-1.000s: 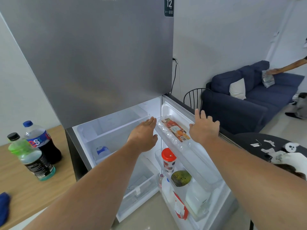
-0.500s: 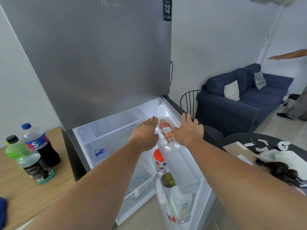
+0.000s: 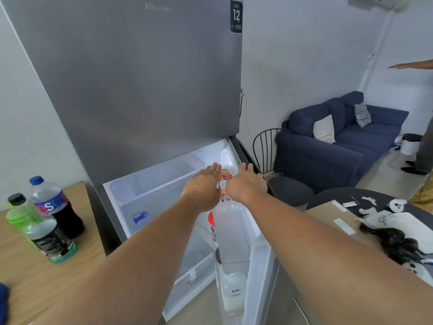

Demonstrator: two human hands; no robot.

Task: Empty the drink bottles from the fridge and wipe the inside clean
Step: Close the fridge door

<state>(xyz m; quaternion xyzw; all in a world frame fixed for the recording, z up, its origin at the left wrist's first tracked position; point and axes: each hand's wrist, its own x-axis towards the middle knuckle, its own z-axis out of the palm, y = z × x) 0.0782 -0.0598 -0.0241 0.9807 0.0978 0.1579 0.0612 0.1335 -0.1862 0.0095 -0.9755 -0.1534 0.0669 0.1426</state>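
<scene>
Both forearms reach forward to the open lower compartment of the tall grey steel fridge (image 3: pixel 140 90). The left hand (image 3: pixel 203 185) is flat, palm down, fingers straight and together, holding nothing I can see. The right hand (image 3: pixel 246 184) is likewise flat with fingers extended, at the upper edge of the white inner door (image 3: pixel 260 249); I cannot tell whether it touches that edge.

Between the two hands, largely covered by them, lies a flat orange-and-red printed pack (image 3: pixel 224 181) in the clear plastic door shelf (image 3: pixel 230 214); I cannot confirm contact with either hand.

Drink bottles: a clear bottle with a blue cap (image 3: pixel 140 219) sits inside the compartment, below and left of the left wrist, its outline blurred behind frosted plastic. Two more stand well left of the left forearm on the light wooden table (image 3: pixel 23 266): a dark cola bottle with blue cap and blue-red label (image 3: pixel 55 207), and nearer to me a green plastic bottle with black cap and black label (image 3: pixel 37 231); I cannot tell whether the two are touching or just apart.

Below the right wrist, in the door, is a red-lidded container (image 3: pixel 210 218), mostly hidden behind the shelf; lower down is a white plastic jug (image 3: pixel 232 292). A dark round item between them is too obscured to name.

A dark blue cloth (image 3: pixel 2 301) lies left of the left forearm, cut off by the frame's edge.
</scene>
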